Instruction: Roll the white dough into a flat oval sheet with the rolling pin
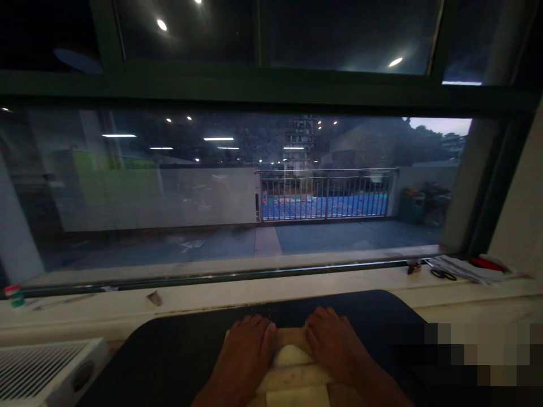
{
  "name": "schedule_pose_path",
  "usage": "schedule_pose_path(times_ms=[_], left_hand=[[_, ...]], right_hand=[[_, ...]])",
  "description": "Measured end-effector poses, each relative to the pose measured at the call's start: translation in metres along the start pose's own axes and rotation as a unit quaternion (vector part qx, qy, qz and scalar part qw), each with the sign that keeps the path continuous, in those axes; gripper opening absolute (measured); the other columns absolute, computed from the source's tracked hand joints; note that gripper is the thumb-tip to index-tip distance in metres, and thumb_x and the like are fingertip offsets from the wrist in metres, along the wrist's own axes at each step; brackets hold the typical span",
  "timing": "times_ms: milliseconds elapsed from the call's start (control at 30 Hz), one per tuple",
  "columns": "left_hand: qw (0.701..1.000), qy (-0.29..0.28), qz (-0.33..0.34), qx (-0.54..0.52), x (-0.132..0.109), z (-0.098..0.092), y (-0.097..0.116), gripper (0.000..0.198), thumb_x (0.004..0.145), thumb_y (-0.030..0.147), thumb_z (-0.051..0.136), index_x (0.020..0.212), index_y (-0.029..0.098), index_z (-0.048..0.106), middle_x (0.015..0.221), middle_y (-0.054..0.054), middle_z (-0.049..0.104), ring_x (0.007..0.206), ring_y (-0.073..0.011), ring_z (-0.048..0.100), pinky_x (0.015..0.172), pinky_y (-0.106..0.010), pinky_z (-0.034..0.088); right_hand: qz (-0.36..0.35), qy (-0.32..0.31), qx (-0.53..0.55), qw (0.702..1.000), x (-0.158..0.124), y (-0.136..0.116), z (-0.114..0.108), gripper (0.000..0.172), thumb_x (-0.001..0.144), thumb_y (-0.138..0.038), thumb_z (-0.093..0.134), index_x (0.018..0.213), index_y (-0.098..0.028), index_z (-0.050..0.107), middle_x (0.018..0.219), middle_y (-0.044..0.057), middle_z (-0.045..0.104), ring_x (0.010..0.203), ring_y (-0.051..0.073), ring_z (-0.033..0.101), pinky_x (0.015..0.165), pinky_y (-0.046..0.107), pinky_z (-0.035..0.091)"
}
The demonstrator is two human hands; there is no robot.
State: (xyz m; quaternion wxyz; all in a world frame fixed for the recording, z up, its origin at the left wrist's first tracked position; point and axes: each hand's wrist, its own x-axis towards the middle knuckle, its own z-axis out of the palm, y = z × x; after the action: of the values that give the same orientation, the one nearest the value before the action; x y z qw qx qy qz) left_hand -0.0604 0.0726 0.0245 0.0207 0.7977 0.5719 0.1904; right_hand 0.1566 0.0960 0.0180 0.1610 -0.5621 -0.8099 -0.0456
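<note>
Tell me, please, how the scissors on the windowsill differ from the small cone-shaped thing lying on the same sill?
The scissors lie far right beside papers; the cone-shaped thing lies left of centre, alone. The scissors are dark, flat and long; the cone-shaped thing is greyish, short and stubby. Both rest on the pale windowsill, beyond both hands.

Head camera looks forward over the nearby hands, facing the window (pixel 237 186).
</note>
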Motion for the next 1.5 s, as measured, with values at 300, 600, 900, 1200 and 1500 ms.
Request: schedule_pose_path(times_ms=[300,600,900,1200,1500], left_hand=[[0.997,0.004,-0.069,0.034,0.034,0.01,-0.018,0.069,0.103,0.052,0.013,0.083,0.024,0.073,0.083,-0.006,0.076,0.08,-0.0218,0.071,0.072,-0.032,0.047],[0.998,-0.037,-0.001,0.044,0.008,-0.019,-0.003,0.045,0.102,0.034,0.025,0.123,0.025,0.064,0.127,-0.006,0.068,0.119,-0.0219,0.06,0.103,-0.039,0.043],[0.993,-0.017,-0.014,0.115,-0.005,0.011,0.005,0.044,0.1,0.025,0.023,0.115,0.024,0.065,0.115,-0.007,0.068,0.109,-0.0259,0.06,0.096,-0.047,0.045],[0.989,-0.087,0.008,0.123,0.038,0.026,-0.024,0.04,0.098,0.018,0.027,0.114,0.018,0.063,0.123,-0.013,0.066,0.119,-0.0273,0.057,0.096,-0.045,0.047],[0.99,-0.072,-0.016,0.117,0.045,0.023,-0.023,0.037,0.097,0.02,0.033,0.116,0.019,0.064,0.123,-0.011,0.068,0.114,-0.0251,0.062,0.093,-0.043,0.05]], right_hand=[[0.059,0.006,-0.017,0.998,0.036,0.007,0.007,0.043,0.101,-0.035,0.041,0.078,-0.021,0.074,0.076,0.009,0.074,0.073,0.023,0.072,0.064,0.03,0.045],[-0.006,0.041,-0.005,0.999,0.007,-0.001,-0.025,0.043,0.104,-0.035,0.03,0.106,-0.025,0.072,0.107,0.008,0.075,0.099,0.024,0.069,0.085,0.037,0.05],[0.003,0.029,-0.052,0.998,-0.009,-0.008,0.016,0.037,0.098,-0.019,0.035,0.095,-0.022,0.073,0.096,0.008,0.073,0.091,0.024,0.066,0.082,0.037,0.047],[0.028,-0.044,-0.005,0.999,0.039,0.006,0.014,0.044,0.101,-0.033,0.035,0.084,-0.022,0.074,0.087,0.008,0.075,0.083,0.023,0.071,0.069,0.031,0.046],[0.055,-0.057,-0.002,0.997,0.048,0.011,0.023,0.042,0.099,-0.033,0.037,0.081,-0.022,0.073,0.085,0.008,0.075,0.08,0.022,0.072,0.066,0.029,0.046]])
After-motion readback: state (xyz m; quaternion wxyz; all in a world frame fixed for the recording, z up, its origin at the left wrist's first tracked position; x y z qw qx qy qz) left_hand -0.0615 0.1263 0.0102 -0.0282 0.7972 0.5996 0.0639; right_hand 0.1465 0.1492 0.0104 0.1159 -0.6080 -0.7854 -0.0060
